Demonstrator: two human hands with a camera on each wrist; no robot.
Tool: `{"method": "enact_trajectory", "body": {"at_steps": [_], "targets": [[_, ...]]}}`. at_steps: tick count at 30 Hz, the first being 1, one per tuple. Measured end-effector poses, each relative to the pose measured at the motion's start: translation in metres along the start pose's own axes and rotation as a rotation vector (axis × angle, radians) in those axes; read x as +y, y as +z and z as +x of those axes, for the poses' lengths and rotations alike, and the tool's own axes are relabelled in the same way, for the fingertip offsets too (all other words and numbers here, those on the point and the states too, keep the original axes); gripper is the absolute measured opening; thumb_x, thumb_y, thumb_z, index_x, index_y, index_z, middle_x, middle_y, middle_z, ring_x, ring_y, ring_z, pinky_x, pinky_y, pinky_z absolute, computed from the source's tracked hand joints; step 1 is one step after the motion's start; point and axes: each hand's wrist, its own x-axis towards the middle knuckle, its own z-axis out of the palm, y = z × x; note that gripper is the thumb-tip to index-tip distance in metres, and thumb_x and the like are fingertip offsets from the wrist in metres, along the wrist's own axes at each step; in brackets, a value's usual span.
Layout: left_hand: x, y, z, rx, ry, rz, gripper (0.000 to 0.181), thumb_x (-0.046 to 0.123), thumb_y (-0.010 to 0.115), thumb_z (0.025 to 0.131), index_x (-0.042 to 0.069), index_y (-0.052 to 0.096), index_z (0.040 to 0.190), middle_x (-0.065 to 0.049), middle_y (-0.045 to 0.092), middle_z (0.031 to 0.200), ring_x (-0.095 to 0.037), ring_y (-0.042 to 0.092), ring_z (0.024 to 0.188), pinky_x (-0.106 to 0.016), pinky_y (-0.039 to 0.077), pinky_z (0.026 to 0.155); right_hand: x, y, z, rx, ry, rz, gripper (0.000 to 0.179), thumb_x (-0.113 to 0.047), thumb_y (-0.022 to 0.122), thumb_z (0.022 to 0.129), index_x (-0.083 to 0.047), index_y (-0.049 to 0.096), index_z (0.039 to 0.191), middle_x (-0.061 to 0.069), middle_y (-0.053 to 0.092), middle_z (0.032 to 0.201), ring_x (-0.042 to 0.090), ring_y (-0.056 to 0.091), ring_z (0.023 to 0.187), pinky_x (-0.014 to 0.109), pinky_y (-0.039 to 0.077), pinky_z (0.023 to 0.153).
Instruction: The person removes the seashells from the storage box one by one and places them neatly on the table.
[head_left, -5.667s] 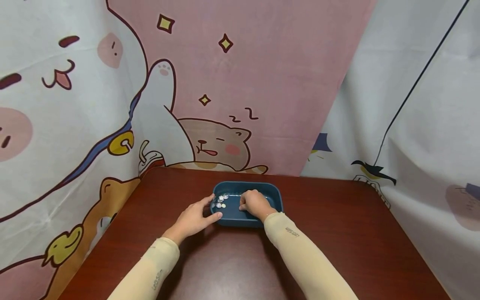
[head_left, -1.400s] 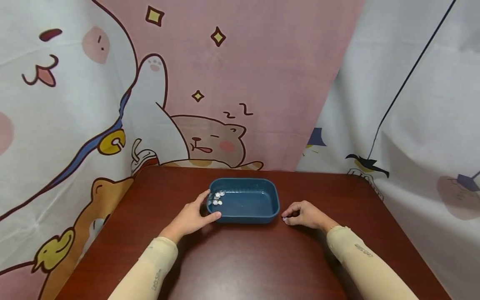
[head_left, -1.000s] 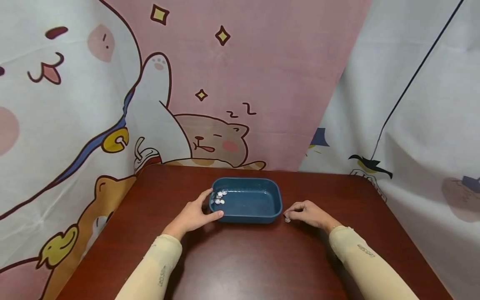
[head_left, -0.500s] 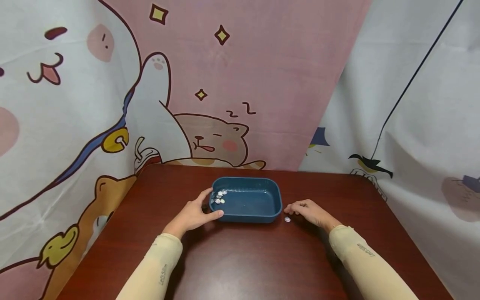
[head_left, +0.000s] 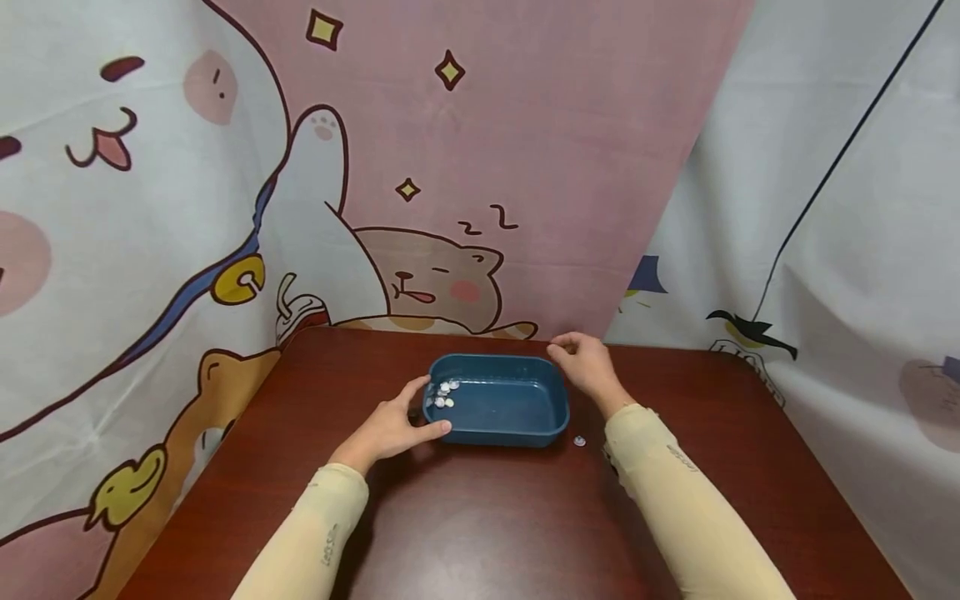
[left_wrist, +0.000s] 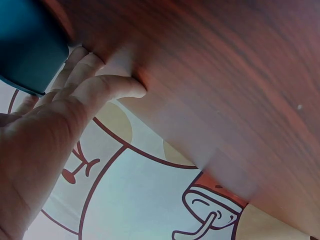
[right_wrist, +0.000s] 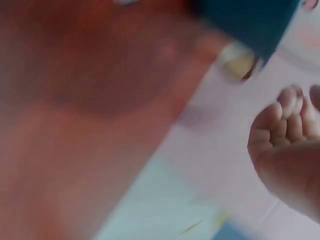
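A dark blue rectangular tray [head_left: 495,439] with raised walls stands on the table. Along its left end lie several small, round white pieces [head_left: 442,396]. My left hand [head_left: 390,429] rests at that left end, fingers along the wall and thumb across the front corner; in the left wrist view its fingers lie rather straight beside the tray [left_wrist: 30,55]. Raised over the far right corner, my right hand [head_left: 588,367] has loosely bent fingers, and nothing shows in them in the right wrist view. One similar small round piece [head_left: 580,441] lies on the table just off the tray's near right corner.
Everything stands on a reddish-brown wooden table [head_left: 495,533]. Behind it and at both sides hangs a printed cloth [head_left: 570,167] with cartoon cats, close against the table's far edge. Light-coloured sleeves cover both forearms.
Earlier my right hand was inside the tray, then set a small round piece on the table right of it and let go. It has now risen to the far right corner. The left hand stays.
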Motion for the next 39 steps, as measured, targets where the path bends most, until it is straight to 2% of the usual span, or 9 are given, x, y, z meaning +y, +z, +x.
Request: {"method": "enact_trajectory", "body": {"at_steps": [3,5,7,10,14,21,28,33,39], "targets": [[-0.001,-0.002,-0.001,-0.014,-0.005,-0.005,0.105,0.068,0.078,0.087,0.030,0.026,0.169,-0.018,0.059,0.156,-0.042,0.060,0.139,-0.067,0.048,0.113,-0.038,0.036,0.006,-0.136,-0.087,-0.029,0.031,-0.026,0.071,0.104,-0.007,0.076,0.128,0.013,0.078,0.122,0.031,0.073,0.110,0.050,0.060,0.096],[-0.001,-0.003,-0.001,-0.024,-0.009,-0.010,0.104,0.069,0.077,0.087,0.031,0.026,0.169,-0.017,0.059,0.157,-0.041,0.060,0.140,-0.067,0.048,0.114,-0.058,0.063,0.005,-0.236,-0.101,-0.041,0.031,-0.026,0.074,0.102,-0.008,0.077,0.128,0.010,0.078,0.123,0.028,0.073,0.112,0.048,0.060,0.098],[-0.001,-0.004,-0.001,-0.033,-0.008,-0.009,0.104,0.070,0.076,0.088,0.031,0.025,0.170,-0.016,0.057,0.159,-0.040,0.059,0.142,-0.066,0.047,0.115,-0.072,0.087,0.002,-0.306,-0.074,-0.052,0.031,-0.026,0.077,0.100,-0.008,0.078,0.126,0.009,0.078,0.122,0.026,0.073,0.112,0.047,0.060,0.099],[0.000,-0.004,-0.001,-0.041,0.010,-0.012,0.105,0.072,0.074,0.087,0.031,0.025,0.170,-0.016,0.057,0.159,-0.039,0.059,0.142,-0.063,0.048,0.115,-0.085,0.114,-0.002,-0.350,0.009,-0.078,0.032,-0.027,0.083,0.095,-0.009,0.080,0.121,0.008,0.079,0.119,0.025,0.072,0.109,0.048,0.060,0.099],[0.002,-0.003,-0.002,-0.040,0.042,-0.019,0.106,0.073,0.074,0.087,0.029,0.024,0.170,-0.018,0.059,0.156,-0.038,0.062,0.138,-0.061,0.051,0.113,-0.090,0.136,-0.003,-0.312,0.091,-0.159,0.033,-0.032,0.089,0.089,-0.013,0.083,0.116,0.004,0.080,0.116,0.025,0.072,0.107,0.052,0.059,0.100],[0.002,-0.004,-0.003,-0.037,0.038,-0.020,0.105,0.072,0.075,0.087,0.030,0.025,0.170,-0.017,0.061,0.154,-0.036,0.063,0.137,-0.060,0.051,0.113,-0.088,0.154,-0.003,-0.255,0.046,-0.296,0.033,-0.038,0.088,0.090,-0.022,0.084,0.119,0.002,0.080,0.121,0.027,0.073,0.111,0.055,0.057,0.100],[0.001,-0.003,-0.003,-0.040,0.034,-0.033,0.104,0.073,0.074,0.087,0.031,0.026,0.170,-0.016,0.058,0.157,-0.036,0.061,0.139,-0.060,0.050,0.114,-0.090,0.154,-0.007,-0.253,-0.010,-0.296,0.015,-0.033,0.083,0.095,-0.022,0.087,0.105,-0.001,0.082,0.111,0.024,0.075,0.105,0.054,0.058,0.098],[0.000,-0.003,-0.004,-0.039,0.027,-0.037,0.105,0.072,0.075,0.087,0.030,0.026,0.170,-0.016,0.058,0.157,-0.037,0.060,0.140,-0.061,0.050,0.115,-0.089,0.155,-0.005,-0.262,-0.025,-0.298,0.013,-0.032,0.082,0.096,-0.023,0.087,0.103,-0.002,0.082,0.108,0.023,0.075,0.103,0.056,0.058,0.098],[-0.001,-0.003,-0.002,-0.037,0.026,-0.047,0.104,0.071,0.075,0.088,0.031,0.026,0.170,-0.016,0.058,0.157,-0.035,0.060,0.140,-0.060,0.049,0.115,-0.087,0.159,-0.001,-0.274,-0.075,-0.364,0.012,-0.031,0.080,0.097,-0.020,0.086,0.096,-0.003,0.081,0.098,0.022,0.075,0.093,0.052,0.061,0.091]]}}
